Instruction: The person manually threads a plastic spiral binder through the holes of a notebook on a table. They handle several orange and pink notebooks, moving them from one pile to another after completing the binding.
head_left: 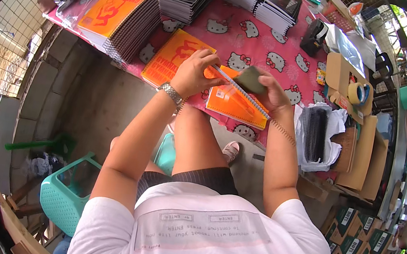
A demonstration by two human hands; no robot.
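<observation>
Reaching into upper centre, fingers curled, the left hand point(199, 72) pinches one coil-bound notebook point(242, 91). The right hand point(274, 94) grips one dark-green piece point(251, 79).

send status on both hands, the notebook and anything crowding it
Left hand pinching white spiral; right hand gripping dark green object, kind unclear. Orange notebook by near edge of table. Second orange notebook close at its left.
</observation>
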